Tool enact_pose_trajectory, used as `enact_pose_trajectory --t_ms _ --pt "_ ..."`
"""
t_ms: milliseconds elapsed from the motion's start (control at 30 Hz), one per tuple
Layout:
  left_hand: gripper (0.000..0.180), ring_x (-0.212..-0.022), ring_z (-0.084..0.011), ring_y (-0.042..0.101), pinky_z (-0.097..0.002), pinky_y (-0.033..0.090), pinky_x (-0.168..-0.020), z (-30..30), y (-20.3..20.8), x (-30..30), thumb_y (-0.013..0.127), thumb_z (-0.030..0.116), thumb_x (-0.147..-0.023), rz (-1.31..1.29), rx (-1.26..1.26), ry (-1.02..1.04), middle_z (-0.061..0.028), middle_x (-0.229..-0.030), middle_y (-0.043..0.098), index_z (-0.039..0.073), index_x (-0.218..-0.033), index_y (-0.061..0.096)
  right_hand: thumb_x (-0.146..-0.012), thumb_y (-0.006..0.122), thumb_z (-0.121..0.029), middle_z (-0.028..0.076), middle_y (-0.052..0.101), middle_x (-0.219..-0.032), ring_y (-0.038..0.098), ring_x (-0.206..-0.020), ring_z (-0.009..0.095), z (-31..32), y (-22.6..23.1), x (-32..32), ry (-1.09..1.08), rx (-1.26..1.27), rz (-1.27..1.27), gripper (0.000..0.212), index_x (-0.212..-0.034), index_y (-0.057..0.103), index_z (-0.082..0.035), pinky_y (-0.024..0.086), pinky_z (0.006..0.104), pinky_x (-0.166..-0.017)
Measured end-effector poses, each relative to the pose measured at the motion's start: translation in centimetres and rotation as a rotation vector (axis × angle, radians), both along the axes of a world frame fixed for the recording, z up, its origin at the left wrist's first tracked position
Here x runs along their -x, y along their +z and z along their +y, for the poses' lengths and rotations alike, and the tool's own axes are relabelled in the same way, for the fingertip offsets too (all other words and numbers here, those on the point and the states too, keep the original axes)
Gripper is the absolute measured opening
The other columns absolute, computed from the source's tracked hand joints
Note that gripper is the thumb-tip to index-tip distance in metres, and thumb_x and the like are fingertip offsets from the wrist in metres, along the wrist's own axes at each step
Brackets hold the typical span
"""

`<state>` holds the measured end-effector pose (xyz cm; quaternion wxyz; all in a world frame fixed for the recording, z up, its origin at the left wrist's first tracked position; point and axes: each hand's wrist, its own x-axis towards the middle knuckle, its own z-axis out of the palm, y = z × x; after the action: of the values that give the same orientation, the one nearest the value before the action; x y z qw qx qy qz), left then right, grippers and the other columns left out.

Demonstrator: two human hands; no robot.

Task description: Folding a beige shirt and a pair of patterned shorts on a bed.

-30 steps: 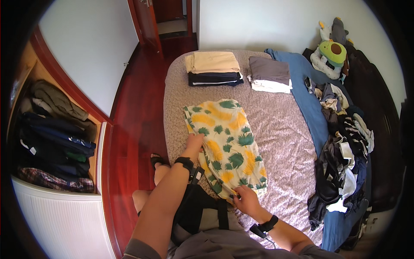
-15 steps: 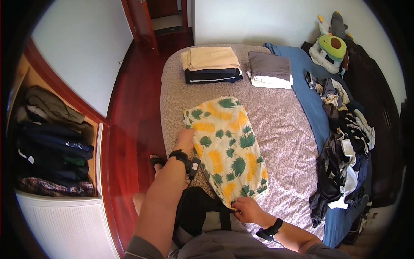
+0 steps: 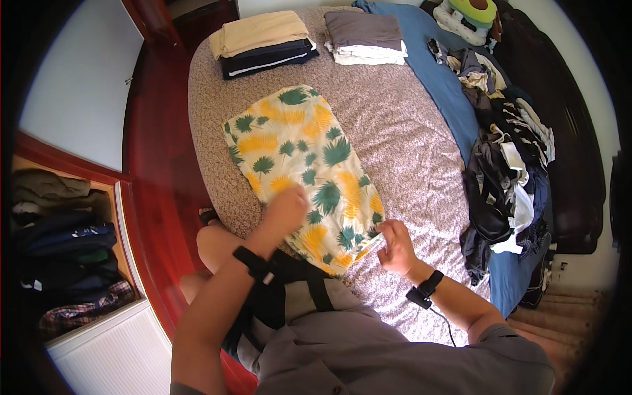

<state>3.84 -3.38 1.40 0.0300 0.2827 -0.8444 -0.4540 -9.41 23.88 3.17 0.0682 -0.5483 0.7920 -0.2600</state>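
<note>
A cream garment point(image 3: 309, 171) printed with green palm leaves and yellow fronds lies flat in a long folded shape on the bed, its near end close to my lap. Above its left half is my left hand point(image 3: 288, 207), smeared by motion, so its fingers do not show clearly. At the garment's near right corner, my right hand point(image 3: 397, 250) has curled fingers, with thumb and forefinger apart beside the fabric edge. Whether the fingertips touch the cloth is hard to make out. Both wrists wear black straps with small devices.
The bed point(image 3: 421, 158) has a patterned cover. At its far end are a stack of beige and dark folded clothes point(image 3: 263, 36) and a grey and white stack point(image 3: 365, 36). Loose clothes point(image 3: 507, 178) heap along the right. An open wardrobe compartment point(image 3: 66, 243) stands left.
My view has shifted, so the bed appears higher. My left hand has left the garment's left edge and moved in over it. My right hand has moved from the near end to the right corner.
</note>
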Motion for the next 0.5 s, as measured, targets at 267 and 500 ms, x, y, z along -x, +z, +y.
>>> enact_pose_trajectory --t_ms 267,500 --pt "0.024 -0.077 -0.0304 0.059 -0.0431 0.044 -0.067 12.6 0.9 -1.1 0.061 0.02 -0.07 0.062 0.489 -0.634 -0.0132 -0.082 0.06 0.007 -0.09 0.055 -0.064 0.061 -0.005 0.02 0.048 -0.107 0.05 -0.097 0.038 0.5 -3.3 1.5 -0.079 0.002 -0.187 0.046 -0.108 0.049 -0.003 0.044 0.042 -0.082" --pt "0.033 -0.081 -0.0337 0.059 -0.0433 0.046 -0.069 11.1 1.3 -0.5 0.056 0.007 -0.072 -0.12 0.337 -0.624 -0.0138 -0.085 0.058 0.004 -0.104 0.051 -0.073 0.057 -0.006 0.015 0.057 -0.086 0.058 -0.075 0.028 0.2 -4.8 3.2 -0.198 -0.057 -0.36 0.025 -0.098 0.056 -0.005 0.047 0.0358 -0.067"
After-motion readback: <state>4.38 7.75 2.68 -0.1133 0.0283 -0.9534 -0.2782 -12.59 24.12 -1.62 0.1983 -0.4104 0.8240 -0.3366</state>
